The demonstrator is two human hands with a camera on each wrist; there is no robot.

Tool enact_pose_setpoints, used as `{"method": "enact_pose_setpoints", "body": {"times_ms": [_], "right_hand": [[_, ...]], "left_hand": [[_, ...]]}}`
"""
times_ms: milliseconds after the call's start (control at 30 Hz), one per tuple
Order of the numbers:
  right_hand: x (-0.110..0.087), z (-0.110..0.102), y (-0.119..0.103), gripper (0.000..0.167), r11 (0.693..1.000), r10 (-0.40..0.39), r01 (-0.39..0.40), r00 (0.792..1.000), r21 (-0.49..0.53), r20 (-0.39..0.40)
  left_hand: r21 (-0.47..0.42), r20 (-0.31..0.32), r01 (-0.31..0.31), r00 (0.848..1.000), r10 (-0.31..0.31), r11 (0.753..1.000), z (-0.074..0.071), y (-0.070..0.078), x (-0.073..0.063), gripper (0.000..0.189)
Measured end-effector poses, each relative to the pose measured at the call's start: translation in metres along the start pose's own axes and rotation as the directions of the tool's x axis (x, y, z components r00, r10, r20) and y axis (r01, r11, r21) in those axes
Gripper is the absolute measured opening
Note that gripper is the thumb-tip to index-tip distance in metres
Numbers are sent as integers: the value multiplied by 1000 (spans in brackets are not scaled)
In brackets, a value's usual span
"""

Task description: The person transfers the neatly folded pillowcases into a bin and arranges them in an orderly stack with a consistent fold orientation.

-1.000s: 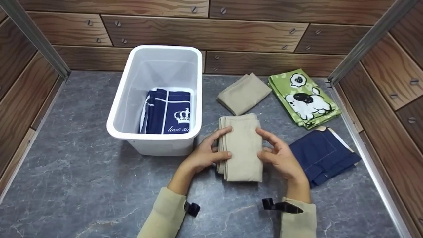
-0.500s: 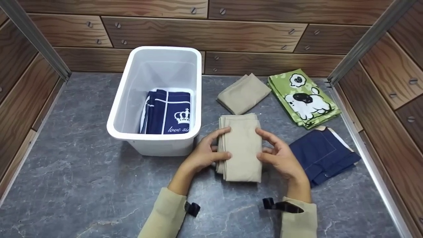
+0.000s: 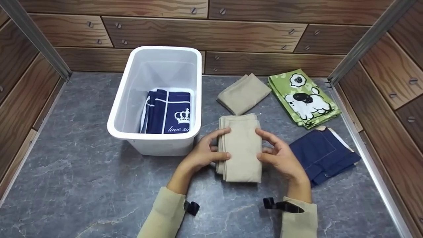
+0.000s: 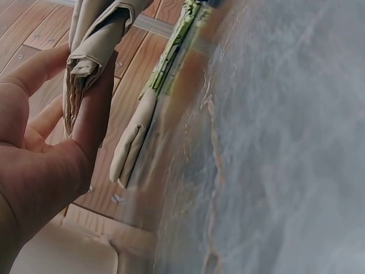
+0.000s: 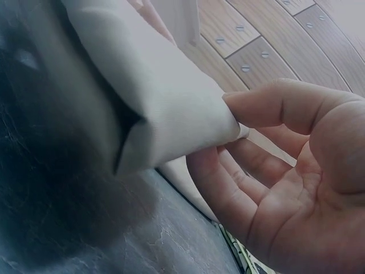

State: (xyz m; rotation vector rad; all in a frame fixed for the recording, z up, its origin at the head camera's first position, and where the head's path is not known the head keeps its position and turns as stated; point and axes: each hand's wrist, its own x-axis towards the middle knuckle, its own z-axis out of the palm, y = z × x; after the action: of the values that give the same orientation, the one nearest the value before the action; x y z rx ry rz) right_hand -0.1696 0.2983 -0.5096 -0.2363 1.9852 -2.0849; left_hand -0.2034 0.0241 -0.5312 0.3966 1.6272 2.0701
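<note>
Between both hands is a folded beige cloth (image 3: pixel 243 148), a layered oblong bundle held above the grey tabletop in the wrist views. My left hand (image 3: pixel 205 152) grips its left edge, thumb on top and other fingers around the side and behind. On the opposite edge, my right hand (image 3: pixel 279 153) pinches the cloth between thumb and fingers. The left wrist view shows the stacked layers of the cloth (image 4: pixel 85 74) at its folded side. In the right wrist view a smooth fold of the cloth (image 5: pixel 165 103) ends at the fingertips.
Left of the hands stands a white plastic bin (image 3: pixel 155 145) with folded navy crown-print fabric (image 3: pixel 168 112) inside. Behind lies another folded beige cloth (image 3: pixel 244 94). To the right are a green dog-print cloth (image 3: pixel 304 99) and a folded navy cloth (image 3: pixel 324 155). Wood-patterned walls enclose the tabletop.
</note>
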Motion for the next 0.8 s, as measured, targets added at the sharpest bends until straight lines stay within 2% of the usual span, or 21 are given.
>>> {"method": "enact_pose_setpoints", "body": {"times_ms": [300, 400, 600, 800], "right_hand": [[-5, -3, -6, 76, 999, -42, 42, 999, 1, -10], [-4, -6, -10, 76, 998, -67, 67, 998, 14, -2], [-10, -10, -14, 77, 995, -87, 85, 996, 55, 21], [-11, -11, -31, 77, 993, -98, 96, 995, 70, 20]], "left_hand": [[-10, -5, -2, 1000, 2, 1000, 9, 6, -1, 82], [-5, -13, -10, 1000, 10, 1000, 13, 14, 0, 82], [38, 23, -18, 1000, 17, 999, 21, 29, -3, 81], [70, 11, -25, 1000, 24, 997, 29, 48, -5, 82]]}}
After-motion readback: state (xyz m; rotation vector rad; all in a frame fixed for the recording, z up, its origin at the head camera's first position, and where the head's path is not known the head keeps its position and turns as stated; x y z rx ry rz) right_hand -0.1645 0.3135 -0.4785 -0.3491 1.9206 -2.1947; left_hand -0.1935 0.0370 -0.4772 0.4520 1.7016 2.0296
